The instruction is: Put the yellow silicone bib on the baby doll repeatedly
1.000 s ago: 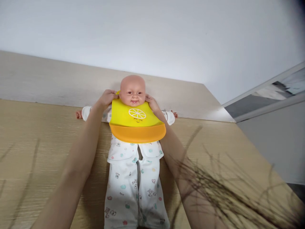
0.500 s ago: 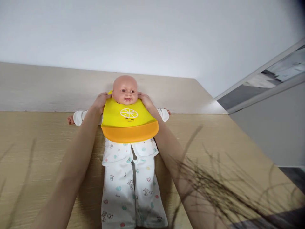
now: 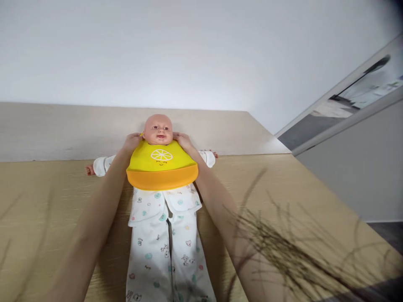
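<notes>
A baby doll (image 3: 158, 128) in white printed pyjamas lies on its back on a wooden surface (image 3: 47, 197). Over its chest sits a yellow bib (image 3: 160, 161) with an orange pocket and a lemon print. My left hand (image 3: 132, 141) is closed on the bib's strap at the doll's neck on the left. On the other side of the neck my right hand (image 3: 182, 141) is closed on the bib's strap. The fingertips of both hands are tucked behind the doll's neck and hidden.
A pale wooden headboard or panel (image 3: 63, 130) rises behind the doll, under a white wall. A window frame (image 3: 340, 113) runs along the right. Blurred strands of hair (image 3: 283, 243) hang before the camera at lower right.
The view has shifted, so the doll now appears lower and further left. Both hands stay at the doll's neck on the bib straps.
</notes>
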The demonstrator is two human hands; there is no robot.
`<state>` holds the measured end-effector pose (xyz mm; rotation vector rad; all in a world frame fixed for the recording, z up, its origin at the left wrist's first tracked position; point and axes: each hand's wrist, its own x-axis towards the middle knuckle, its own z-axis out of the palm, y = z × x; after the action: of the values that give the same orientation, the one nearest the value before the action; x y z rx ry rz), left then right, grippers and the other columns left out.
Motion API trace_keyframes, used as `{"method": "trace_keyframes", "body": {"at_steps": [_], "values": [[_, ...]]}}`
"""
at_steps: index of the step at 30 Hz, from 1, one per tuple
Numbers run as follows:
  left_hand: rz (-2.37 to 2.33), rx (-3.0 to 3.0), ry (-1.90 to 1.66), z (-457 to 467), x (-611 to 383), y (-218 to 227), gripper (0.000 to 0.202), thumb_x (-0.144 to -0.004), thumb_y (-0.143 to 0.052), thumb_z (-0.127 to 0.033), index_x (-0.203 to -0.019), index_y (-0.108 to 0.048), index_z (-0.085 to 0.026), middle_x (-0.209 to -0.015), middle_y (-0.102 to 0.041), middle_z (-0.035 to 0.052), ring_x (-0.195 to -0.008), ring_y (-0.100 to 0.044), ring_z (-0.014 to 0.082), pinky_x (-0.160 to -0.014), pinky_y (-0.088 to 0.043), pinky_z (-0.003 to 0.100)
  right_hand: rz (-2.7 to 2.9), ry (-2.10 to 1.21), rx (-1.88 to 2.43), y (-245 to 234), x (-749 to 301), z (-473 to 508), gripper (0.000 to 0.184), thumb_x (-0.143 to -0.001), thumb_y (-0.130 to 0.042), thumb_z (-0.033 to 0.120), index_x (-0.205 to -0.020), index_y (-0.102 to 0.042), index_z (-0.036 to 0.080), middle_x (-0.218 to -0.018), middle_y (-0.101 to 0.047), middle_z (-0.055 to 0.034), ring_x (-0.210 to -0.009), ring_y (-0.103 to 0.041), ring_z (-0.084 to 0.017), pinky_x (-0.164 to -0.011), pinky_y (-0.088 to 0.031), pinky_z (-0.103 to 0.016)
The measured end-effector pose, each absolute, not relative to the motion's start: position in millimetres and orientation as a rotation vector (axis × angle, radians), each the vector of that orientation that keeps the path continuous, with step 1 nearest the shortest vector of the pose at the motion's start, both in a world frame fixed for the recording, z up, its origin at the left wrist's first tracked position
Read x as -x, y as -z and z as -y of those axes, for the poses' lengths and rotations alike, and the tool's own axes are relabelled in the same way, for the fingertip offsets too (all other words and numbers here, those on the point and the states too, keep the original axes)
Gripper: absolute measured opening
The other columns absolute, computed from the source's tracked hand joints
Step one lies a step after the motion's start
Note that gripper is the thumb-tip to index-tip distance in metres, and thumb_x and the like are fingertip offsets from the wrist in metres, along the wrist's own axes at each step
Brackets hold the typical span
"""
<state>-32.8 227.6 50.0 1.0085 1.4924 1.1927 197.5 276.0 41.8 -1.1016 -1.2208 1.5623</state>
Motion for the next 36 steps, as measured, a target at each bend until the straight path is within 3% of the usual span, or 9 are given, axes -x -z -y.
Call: {"method": "trace_keyframes", "body": {"at_steps": [2, 6, 8, 10, 15, 19, 23, 29, 36], "values": [[-1.524, -0.997, -1.209, -232.3, 34.5, -51.9, 0.012, -0.073, -0.069, -0.017, -0.085, -0.070, -0.017, -0.063, -0.067, 0.0010, -0.061, -0.063, 0.0184, -0.059, -0.049, 0.028, 1.214, -1.568, 1.074, -43.7, -197.1, -276.5, 0.019, -0.083, -0.064, 0.015, -0.097, -0.077, 0.018, -0.092, -0.080, -0.0036, -0.087, -0.073, -0.020, -0.099, -0.059, -0.037], [-1.513, -0.999, -1.262, -239.2, 35.5, -57.1, 0.047, -0.065, -0.071, -0.015, -0.112, -0.076, -0.016, -0.072, -0.072, 0.0016, -0.070, -0.068, 0.0217, -0.068, -0.054, 0.030, 1.182, -1.565, 1.025, -45.9, -197.6, -278.1, 0.021, -0.086, -0.065, 0.018, -0.103, -0.076, 0.019, -0.093, -0.078, -0.0016, -0.082, -0.072, -0.018, -0.096, -0.060, -0.036], [-1.456, -0.999, -1.290, -239.6, 35.2, -58.7, 0.054, -0.064, -0.072, -0.016, -0.118, -0.077, -0.016, -0.076, -0.074, 0.0029, -0.073, -0.070, 0.0228, -0.072, -0.055, 0.032, 1.173, -1.563, 1.024, -45.9, -197.4, -278.7, 0.021, -0.085, -0.065, 0.018, -0.103, -0.076, 0.019, -0.092, -0.078, -0.0014, -0.080, -0.071, -0.017, -0.094, -0.060, -0.036], [-1.443, -1.007, -1.304, -239.6, 35.2, -59.2, 0.048, -0.065, -0.072, -0.017, -0.113, -0.078, -0.014, -0.077, -0.074, 0.0037, -0.074, -0.069, 0.0225, -0.074, -0.056, 0.032, 1.172, -1.563, 1.027, -45.2, -196.6, -279.7, 0.022, -0.084, -0.065, 0.017, -0.103, -0.076, 0.018, -0.090, -0.077, -0.0017, -0.079, -0.071, -0.018, -0.093, -0.060, -0.037], [-1.646, -1.112, -1.287, -243.5, 37.1, -57.2, 0.020, -0.065, -0.064, -0.011, -0.079, -0.077, -0.015, -0.070, -0.071, 0.0010, -0.073, -0.063, 0.0178, -0.072, -0.052, 0.025, 1.264, -1.541, 1.054, -41.4, -193.5, -285.7, 0.021, -0.082, -0.063, 0.018, -0.099, -0.076, 0.018, -0.087, -0.077, -0.0033, -0.077, -0.071, -0.019, -0.091, -0.061, -0.039], [-1.704, -1.124, -1.255, -248.6, 39.6, -53.3, 0.012, -0.065, -0.061, -0.010, -0.066, -0.071, -0.016, -0.065, -0.067, 0.0004, -0.071, -0.059, 0.0163, -0.069, -0.050, 0.023, 1.324, -1.538, 1.103, -39.8, -192.3, -290.4, 0.020, -0.083, -0.061, 0.017, -0.096, -0.076, 0.018, -0.084, -0.076, -0.0048, -0.075, -0.069, -0.020, -0.090, -0.061, -0.041], [-1.756, -1.139, -1.237, -253.0, 41.3, -50.9, 0.009, -0.066, -0.065, -0.015, -0.070, -0.073, -0.017, -0.066, -0.066, 0.0004, -0.075, -0.061, 0.0179, -0.071, -0.051, 0.024, 1.379, -1.485, 1.153, -40.7, -191.9, -292.5, 0.022, -0.085, -0.058, 0.011, -0.096, -0.077, 0.015, -0.086, -0.076, -0.0072, -0.073, -0.068, -0.019, -0.087, -0.062, -0.041], [-1.786, -1.123, -1.245, -255.7, 39.5, -51.5, 0.009, -0.066, -0.068, -0.019, -0.072, -0.074, -0.016, -0.065, -0.064, 0.0000, -0.072, -0.059, 0.0174, -0.074, -0.052, 0.027, 1.444, -1.407, 1.218, -42.3, -190.8, -294.6, 0.024, -0.087, -0.054, 0.006, -0.097, -0.076, 0.010, -0.096, -0.077, -0.0102, -0.074, -0.066, -0.017, -0.077, -0.058, -0.032], [-1.735, -0.987, -1.318, -236.3, 38.2, -63.5, 0.015, -0.063, -0.070, -0.019, -0.077, -0.073, -0.015, -0.066, -0.065, 0.0031, -0.063, -0.059, 0.0187, -0.059, -0.045, 0.028, 1.349, -1.448, 1.218, -49.6, -203.5, -277.9, 0.015, -0.085, -0.060, 0.012, -0.093, -0.072, 0.014, -0.081, -0.072, -0.0043, -0.072, -0.064, -0.016, -0.071, -0.055, -0.028]]}}
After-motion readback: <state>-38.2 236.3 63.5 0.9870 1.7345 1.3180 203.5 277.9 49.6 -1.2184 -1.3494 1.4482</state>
